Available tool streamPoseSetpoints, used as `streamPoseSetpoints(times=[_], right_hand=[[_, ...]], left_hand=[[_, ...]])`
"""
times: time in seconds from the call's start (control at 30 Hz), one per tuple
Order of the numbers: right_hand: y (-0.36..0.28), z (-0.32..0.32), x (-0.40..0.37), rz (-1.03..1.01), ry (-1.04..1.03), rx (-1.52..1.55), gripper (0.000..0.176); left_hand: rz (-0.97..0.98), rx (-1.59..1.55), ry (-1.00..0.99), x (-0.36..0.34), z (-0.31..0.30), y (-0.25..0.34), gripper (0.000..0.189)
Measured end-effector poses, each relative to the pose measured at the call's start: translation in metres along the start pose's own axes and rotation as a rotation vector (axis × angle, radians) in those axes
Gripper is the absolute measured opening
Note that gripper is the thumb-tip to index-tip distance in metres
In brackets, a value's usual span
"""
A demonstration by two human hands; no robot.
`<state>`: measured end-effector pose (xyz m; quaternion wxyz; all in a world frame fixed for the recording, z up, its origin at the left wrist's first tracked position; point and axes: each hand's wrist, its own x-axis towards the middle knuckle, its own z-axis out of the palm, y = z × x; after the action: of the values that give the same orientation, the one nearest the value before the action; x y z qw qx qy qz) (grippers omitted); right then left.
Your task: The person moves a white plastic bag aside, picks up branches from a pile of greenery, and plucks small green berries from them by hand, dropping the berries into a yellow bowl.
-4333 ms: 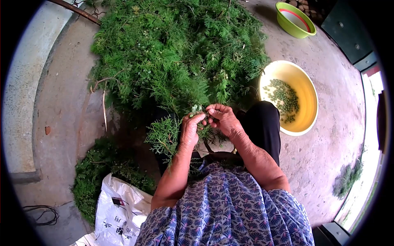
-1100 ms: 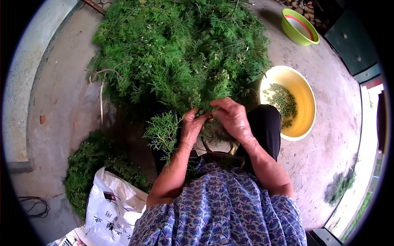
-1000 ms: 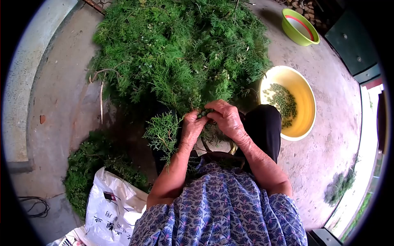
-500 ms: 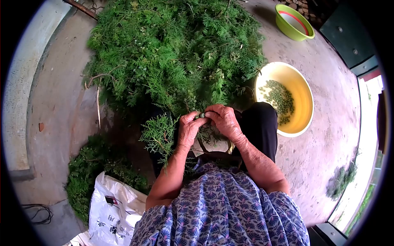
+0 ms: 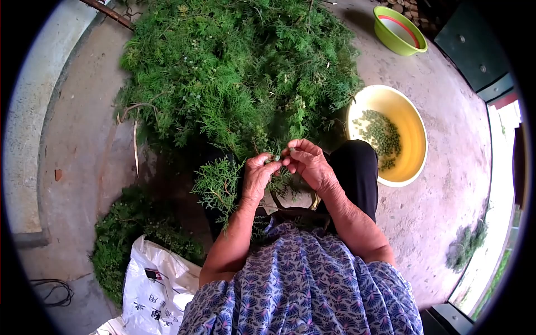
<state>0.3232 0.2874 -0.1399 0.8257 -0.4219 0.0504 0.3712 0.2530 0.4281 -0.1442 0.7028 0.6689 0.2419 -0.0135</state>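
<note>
My left hand (image 5: 258, 177) is closed on a green sprig (image 5: 218, 182), whose feathery leaves hang out to the left of the wrist. Small green cones (image 5: 276, 158) show at its fingertips. Just to the right, my right hand (image 5: 310, 163) has thumb and index finger pinched on a small green cone (image 5: 292, 149). Both hands are close together above my lap. Beyond them lies a large heap of green branches (image 5: 240, 72). Right of my knee, a yellow basin (image 5: 414, 128) holds many small green cones.
A lime-green basin (image 5: 391, 44) stands at the upper right. At the lower left are a smaller pile of greenery (image 5: 114, 240) and a white sack (image 5: 142, 298) with dark printing. A black cable (image 5: 56, 293) lies on the floor, and dark cabinets (image 5: 474, 47) stand far right.
My right hand has moved slightly right, away from the left fingertips, with a small cone now between its fingers. The left hand has barely moved.
</note>
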Motion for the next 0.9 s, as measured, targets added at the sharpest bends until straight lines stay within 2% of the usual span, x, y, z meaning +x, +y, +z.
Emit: streamPoseSetpoints(times=[0.13, 0.2, 0.27, 0.3, 0.37, 0.47, 0.53, 0.6, 0.67, 0.73, 0.8, 0.87, 0.9], right_hand=[[-0.003, 0.002, -0.004, -0.124, -0.1, -0.45, 0.019], [0.011, -0.001, 0.003, -0.384, -0.112, -0.835, 0.021], [0.012, 0.002, 0.002, -0.414, -0.051, -0.934, 0.018], [0.011, 0.002, 0.002, -0.411, -0.051, -0.932, 0.018], [0.01, 0.0, 0.003, -0.222, 0.089, -0.835, 0.017], [0.011, -0.001, 0.002, -0.311, 0.107, -0.892, 0.017], [0.006, 0.003, 0.0, -0.279, 0.082, -0.874, 0.015], [0.004, -0.002, 0.0, -0.247, 0.062, -0.855, 0.015], [0.004, -0.012, 0.005, 0.083, 0.007, -0.231, 0.014], [0.004, -0.011, 0.005, 0.071, 0.008, -0.174, 0.012], [0.0, 0.0, 0.006, -0.011, 0.039, 0.13, 0.01], [-0.006, -0.001, 0.003, 0.003, 0.007, 0.111, 0.01], [-0.006, -0.004, 0.003, -0.034, -0.04, -0.022, 0.009]], left_hand=[[0.076, 0.104, -0.027, -0.005, 0.004, 0.012, 0.007], [0.134, 0.143, -0.045, 0.003, -0.001, -0.007, 0.007], [0.189, 0.185, -0.058, 0.006, -0.001, -0.014, 0.007], [0.158, 0.159, -0.011, 0.004, 0.003, -0.01, 0.007], [0.126, 0.135, 0.037, 0.003, 0.004, -0.007, 0.007], [0.078, 0.043, -0.004, 0.002, 0.0, -0.007, 0.008], [0.135, 0.097, 0.011, -0.001, 0.0, -0.003, 0.008], [0.11, 0.062, -0.003, -0.002, -0.001, 0.0, 0.008], [0.083, 0.029, -0.018, -0.002, -0.001, 0.0, 0.009], [-0.01, 0.003, -0.003, 0.0, 0.0, -0.001, 0.009], [0.018, -0.007, 0.003, 0.002, 0.002, -0.003, 0.008], [0.046, -0.018, 0.009, 0.001, 0.002, -0.003, 0.007], [0.054, 0.028, -0.002, 0.001, 0.002, -0.002, 0.007]])
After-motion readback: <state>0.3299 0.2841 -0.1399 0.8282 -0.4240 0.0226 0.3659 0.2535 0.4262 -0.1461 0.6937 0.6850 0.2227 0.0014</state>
